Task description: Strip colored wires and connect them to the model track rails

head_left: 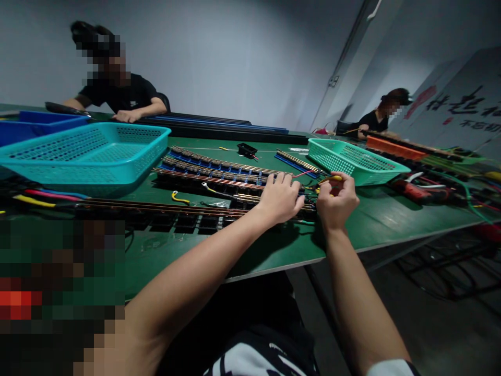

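Note:
My left hand (278,198) lies palm down over several long busbar-like strips of copper-coloured rods (211,175) set in black and blue holders, with its fingers stretched out. To its right, my right hand (337,203) is closed in a pinch on a yellow wire (333,179) at the strips' right end; the fingers partly hide it. A thin red wire (303,173) runs between the hands. Left of my left hand lie a short yellow wire (180,198) and a white-tipped wire (211,190). A longer rod strip (156,208) runs along the near side.
A blue basket (136,164) stands at left, a green basket (360,166) at right. Behind my hands are a small black part (247,150) and a short rod strip (299,162). Red-handled tools (422,192) lie at right. Two people sit across the green table (383,214).

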### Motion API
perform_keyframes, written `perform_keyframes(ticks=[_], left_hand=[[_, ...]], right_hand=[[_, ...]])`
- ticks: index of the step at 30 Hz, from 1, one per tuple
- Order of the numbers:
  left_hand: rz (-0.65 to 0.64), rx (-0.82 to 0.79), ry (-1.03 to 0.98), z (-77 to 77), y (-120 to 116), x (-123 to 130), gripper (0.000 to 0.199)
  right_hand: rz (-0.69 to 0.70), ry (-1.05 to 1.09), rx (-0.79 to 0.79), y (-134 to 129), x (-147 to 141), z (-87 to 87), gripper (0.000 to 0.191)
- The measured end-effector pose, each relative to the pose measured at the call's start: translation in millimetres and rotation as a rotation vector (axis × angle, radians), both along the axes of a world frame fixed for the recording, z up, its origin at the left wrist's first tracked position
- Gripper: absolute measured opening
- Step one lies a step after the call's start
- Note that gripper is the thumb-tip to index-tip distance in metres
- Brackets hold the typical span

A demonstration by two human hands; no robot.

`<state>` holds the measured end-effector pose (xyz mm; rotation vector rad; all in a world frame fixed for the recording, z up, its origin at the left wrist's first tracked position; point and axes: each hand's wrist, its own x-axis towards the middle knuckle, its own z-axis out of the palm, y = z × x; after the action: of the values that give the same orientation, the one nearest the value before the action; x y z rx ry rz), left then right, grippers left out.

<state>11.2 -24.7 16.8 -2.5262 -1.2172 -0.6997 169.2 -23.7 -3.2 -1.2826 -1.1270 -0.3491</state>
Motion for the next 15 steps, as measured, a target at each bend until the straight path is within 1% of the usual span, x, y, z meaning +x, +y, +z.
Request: perform_keyframes(ticks=[3,5,7,9,11,12,14,15], left_hand=[[-0.136,0.038,0.010,13.1,-26,11,0.034],[-0.223,0.034,0.029,17.9,-49,16,0.033],[-0.338,0.033,0.039,17.6,-76,17,0.029],[-0.453,0.031,0.032,11.7,-106,12,0.019],[-0.531,0.032,-0.018,1.7,-135,0,0.018],[-0.539,0.045,-0.044,-3.8,-148,-10,0.020],[-0.511,0.073,-0.091,-13.5,-168,-38,0.023],[-0.466,0.064,-0.123,-17.2,-176,-56,0.021]], right_hand=[[0.024,-0.004,0.038,-2,-1,0.5,0.034],[0.007,-0.009,0.059,-3,-1,0.0,0.034],[-0.016,-0.024,0.080,-2,-1,-1.3,0.035],[-0.022,-0.048,0.106,-2,-1,-2.7,0.036],[-0.015,-0.069,0.135,-1,0,-3.5,0.035],[-0.013,-0.073,0.146,-1,0,-3.5,0.034],[-0.016,-0.074,0.154,-2,0,-3.1,0.033],[-0.016,-0.074,0.152,-2,0,-2.8,0.033]])
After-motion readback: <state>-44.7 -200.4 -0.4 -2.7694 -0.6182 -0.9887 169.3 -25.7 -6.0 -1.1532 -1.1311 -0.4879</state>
